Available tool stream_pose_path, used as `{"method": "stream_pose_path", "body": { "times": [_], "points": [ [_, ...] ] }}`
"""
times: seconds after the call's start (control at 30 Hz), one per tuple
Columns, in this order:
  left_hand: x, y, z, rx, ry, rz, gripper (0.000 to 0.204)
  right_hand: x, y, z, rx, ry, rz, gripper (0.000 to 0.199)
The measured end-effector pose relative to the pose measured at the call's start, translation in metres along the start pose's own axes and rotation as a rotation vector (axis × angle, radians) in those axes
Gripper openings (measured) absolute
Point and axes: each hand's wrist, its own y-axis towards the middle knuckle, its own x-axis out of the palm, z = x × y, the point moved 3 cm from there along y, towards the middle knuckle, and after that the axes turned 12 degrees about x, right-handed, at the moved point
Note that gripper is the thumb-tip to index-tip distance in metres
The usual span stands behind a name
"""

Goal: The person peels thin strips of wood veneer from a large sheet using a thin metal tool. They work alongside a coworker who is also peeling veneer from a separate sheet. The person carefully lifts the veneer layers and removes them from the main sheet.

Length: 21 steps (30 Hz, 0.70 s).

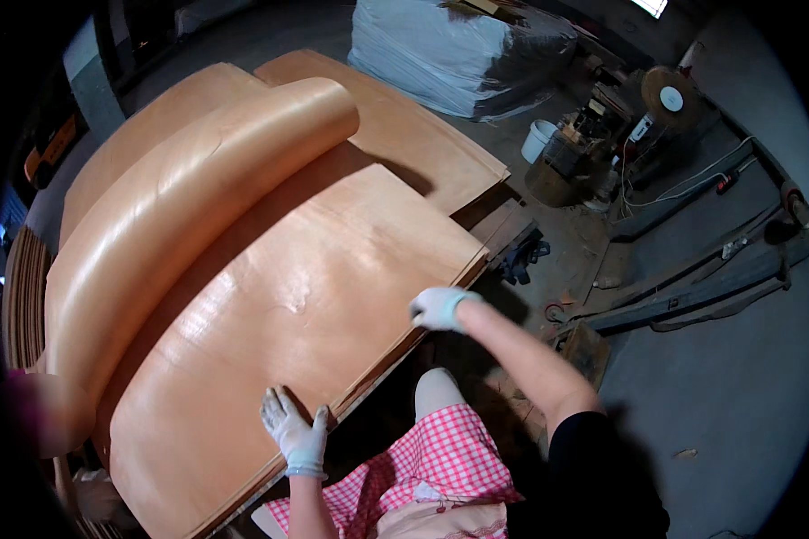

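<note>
For a steady sheet, the left hand is resting wide and flat; the right hand's grip I cannot tell.

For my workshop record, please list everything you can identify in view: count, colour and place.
Front stack: 1, tan, centre
Curled sheet: 1, tan, across front stack
Rear stack: 1, tan, beyond curled sheet
Edge-on sheets: several, brown, far left
Wrapped load: 1, whitish, top centre
Machine: 1, dark, upper right
Bucket: 1, white, beside machine
Long bar: 1, dark, right
Unclear object: 1, orange, upper left
Checked garment: 1, pink-white, bottom centre
Sleeve: 1, black, lower right
Left hand: 1, white-gloved, flat on front stack
Right hand: 1, white-gloved, at front stack's near edge
</note>
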Motion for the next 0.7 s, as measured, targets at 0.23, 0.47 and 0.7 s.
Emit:
{"method": "stream_pose_path", "body": {
  "times": [0.23, 0.47, 0.7],
  "points": [
    [-0.002, -0.003, -0.001, 0.011, 0.032, -0.031, 0.099, -0.08, 0.022, 0.167, 0.341, -0.055, 0.254, 0.032],
    [-0.006, -0.004, -0.001, 0.027, 0.028, -0.017, 0.095, -0.035, 0.043, 0.211, 0.673, 0.266, 0.563, 0.033],
    [-0.011, -0.012, 0.004, 0.079, -0.116, 0.313, 0.063, 0.009, -0.029, 0.118, 0.219, 0.673, 0.878, 0.027]
  ]
}}
